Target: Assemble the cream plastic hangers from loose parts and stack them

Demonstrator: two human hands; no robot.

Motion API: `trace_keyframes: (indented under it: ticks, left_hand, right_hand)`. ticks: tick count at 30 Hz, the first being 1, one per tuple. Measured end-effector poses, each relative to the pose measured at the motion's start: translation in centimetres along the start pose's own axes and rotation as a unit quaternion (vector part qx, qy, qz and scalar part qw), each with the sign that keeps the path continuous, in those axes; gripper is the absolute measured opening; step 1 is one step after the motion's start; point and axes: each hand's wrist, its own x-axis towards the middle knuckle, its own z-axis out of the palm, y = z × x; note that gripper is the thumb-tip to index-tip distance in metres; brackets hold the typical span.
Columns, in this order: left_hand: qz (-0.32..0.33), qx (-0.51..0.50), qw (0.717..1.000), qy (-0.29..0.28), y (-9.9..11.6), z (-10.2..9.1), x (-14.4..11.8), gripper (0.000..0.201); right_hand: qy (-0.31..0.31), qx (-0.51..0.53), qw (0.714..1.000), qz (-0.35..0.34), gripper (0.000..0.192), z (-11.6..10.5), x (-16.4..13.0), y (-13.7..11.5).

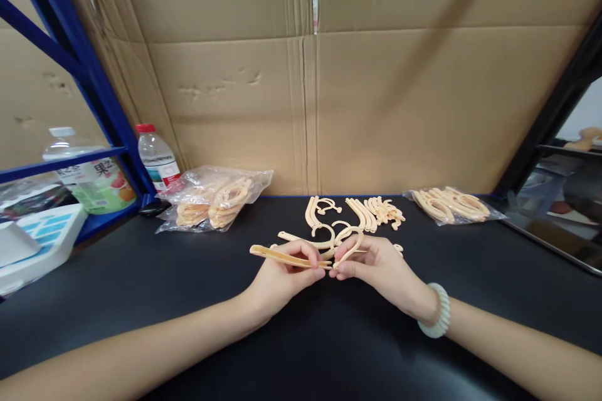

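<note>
Fingers (305, 249) of the left hand (277, 276) are clamped on a narrow beige strip (282, 257), its long end poking out to nine o'clock, its short end just past the fingertips! And the right hand (383, 263) has thumb and fingertips pinched on a curved beige hook (361, 239), the loop arching up towards one o'clock. The two hands are tip to tip, but whether strip and hook are joined, I can't tell! Beyond them, towards one o'clock, loose strips (362, 214); clear bags of beige pieces at ten, left bag (261, 180), and two, right bag (495, 214).
</note>
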Motion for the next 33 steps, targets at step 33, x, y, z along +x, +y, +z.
trace_keyframes:
  ticks: [33]
  left_hand:
    - [0.020,0.018,1.000,-0.013,-0.04,0.12,-0.23,0.025]
  right_hand:
    - [-0.021,-0.008,0.996,0.087,0.027,0.87,-0.38,-0.36]
